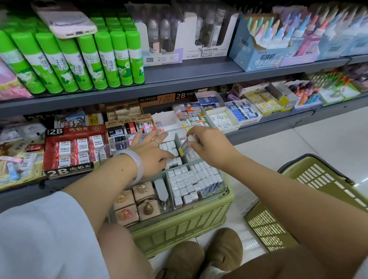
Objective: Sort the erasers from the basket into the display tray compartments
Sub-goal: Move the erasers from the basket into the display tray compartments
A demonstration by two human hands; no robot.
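A clear display tray [225, 185] with grey dividers rests on top of a green crate [187, 222]. Its near right compartment holds several white erasers [192, 178] standing in rows. My left hand [151, 151] lies over the far left compartment, fingers straight, touching small white erasers [174, 161] there. My right hand [208, 147] hovers over the far right compartment and pinches a white eraser [191, 138] between thumb and fingers, above a yellow-and-grey divider card [183, 149]. The near left compartment holds pinkish cube boxes [136, 203] and a white corrector [160, 190].
A green basket [316, 201] stands on the floor at the right. Shelves ahead carry red 2B eraser boxes [73, 151], green glue sticks [76, 59] with a phone [63, 19] on top, and eraser cartons [242, 111]. My knees and brown shoes [202, 255] are below.
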